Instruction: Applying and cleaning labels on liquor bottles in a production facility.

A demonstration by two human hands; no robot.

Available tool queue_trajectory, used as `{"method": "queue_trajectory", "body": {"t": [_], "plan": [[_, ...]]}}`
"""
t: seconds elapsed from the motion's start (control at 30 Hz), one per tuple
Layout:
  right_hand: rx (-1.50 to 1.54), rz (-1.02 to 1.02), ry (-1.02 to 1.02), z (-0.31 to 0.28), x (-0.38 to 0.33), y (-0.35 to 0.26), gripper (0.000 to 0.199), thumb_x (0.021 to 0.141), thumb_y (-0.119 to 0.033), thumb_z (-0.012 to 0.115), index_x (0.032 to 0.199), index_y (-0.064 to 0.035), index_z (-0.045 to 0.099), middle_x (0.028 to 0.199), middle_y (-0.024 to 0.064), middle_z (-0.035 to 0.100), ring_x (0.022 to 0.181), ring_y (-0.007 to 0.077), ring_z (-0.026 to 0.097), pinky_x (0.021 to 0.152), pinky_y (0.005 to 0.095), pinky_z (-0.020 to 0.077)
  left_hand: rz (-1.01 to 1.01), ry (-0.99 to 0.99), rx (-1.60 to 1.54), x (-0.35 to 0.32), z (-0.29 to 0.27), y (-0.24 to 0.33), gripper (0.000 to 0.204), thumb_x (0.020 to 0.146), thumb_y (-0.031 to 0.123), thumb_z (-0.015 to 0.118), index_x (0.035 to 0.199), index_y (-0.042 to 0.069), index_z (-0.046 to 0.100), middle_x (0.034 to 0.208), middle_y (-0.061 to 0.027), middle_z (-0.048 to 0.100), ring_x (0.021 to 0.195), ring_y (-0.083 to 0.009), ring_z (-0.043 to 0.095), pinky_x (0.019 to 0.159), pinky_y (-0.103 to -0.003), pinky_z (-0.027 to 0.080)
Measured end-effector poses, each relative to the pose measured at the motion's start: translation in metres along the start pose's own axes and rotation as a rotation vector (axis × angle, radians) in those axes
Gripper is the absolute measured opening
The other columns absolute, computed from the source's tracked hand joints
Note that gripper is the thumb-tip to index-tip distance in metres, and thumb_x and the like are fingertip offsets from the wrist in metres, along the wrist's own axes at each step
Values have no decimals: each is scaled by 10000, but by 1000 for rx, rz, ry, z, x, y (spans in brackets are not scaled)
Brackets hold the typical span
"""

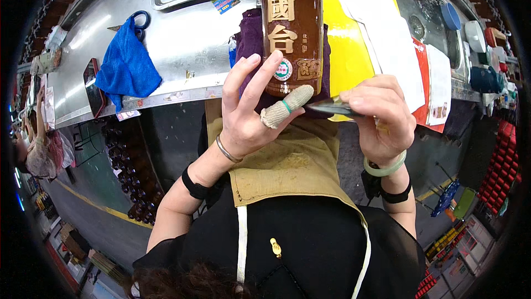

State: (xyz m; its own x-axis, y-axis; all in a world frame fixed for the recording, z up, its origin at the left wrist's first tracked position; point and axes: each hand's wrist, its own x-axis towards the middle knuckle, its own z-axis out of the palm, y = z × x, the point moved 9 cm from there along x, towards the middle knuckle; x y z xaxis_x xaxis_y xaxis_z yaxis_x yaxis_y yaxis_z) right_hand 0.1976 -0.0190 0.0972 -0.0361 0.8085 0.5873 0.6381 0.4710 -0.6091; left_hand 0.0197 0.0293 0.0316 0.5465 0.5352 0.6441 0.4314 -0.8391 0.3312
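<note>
Left hand [249, 113] spread open against the brown bottle [293, 28], right hand [379, 116] pinching a thin dark strip [332, 106] at its base, not stuck on yet.

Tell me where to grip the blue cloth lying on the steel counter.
Pinch the blue cloth from above at its bunched upper end by the scissors' blue handles; folds stand up there, whereas its lower corner droops over the steel counter edge.

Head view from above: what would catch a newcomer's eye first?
A tall brown glazed bottle with gold lettering stands at top centre on a purple cloth. The left hand, its thumb in a knitted sleeve, touches it. A crumpled blue cloth lies left on the steel table.
</note>
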Motion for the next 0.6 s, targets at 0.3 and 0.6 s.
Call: {"method": "queue_trajectory", "body": {"t": [0.3,0.6], "plan": [[-167,-239,-367,45,-13,-36,286,787,-164,779,1071,-159,809,1074,-33,778,905,149,690,821,324,482,-492,49,-421,-14,18,-50,754,689,32,909,1404,14,669,1450,-199,643,1320,-356,620,1150,-448,463],[-187,-278,-360,42,-16,-40,305,757,-163,785,1061,-155,811,1089,-30,789,883,141,692,837,309,465,-455,88,-426,1,3,-45,784,691,147,940,1406,1,654,1416,-194,645,1329,-359,584,1124,-448,466]]}}
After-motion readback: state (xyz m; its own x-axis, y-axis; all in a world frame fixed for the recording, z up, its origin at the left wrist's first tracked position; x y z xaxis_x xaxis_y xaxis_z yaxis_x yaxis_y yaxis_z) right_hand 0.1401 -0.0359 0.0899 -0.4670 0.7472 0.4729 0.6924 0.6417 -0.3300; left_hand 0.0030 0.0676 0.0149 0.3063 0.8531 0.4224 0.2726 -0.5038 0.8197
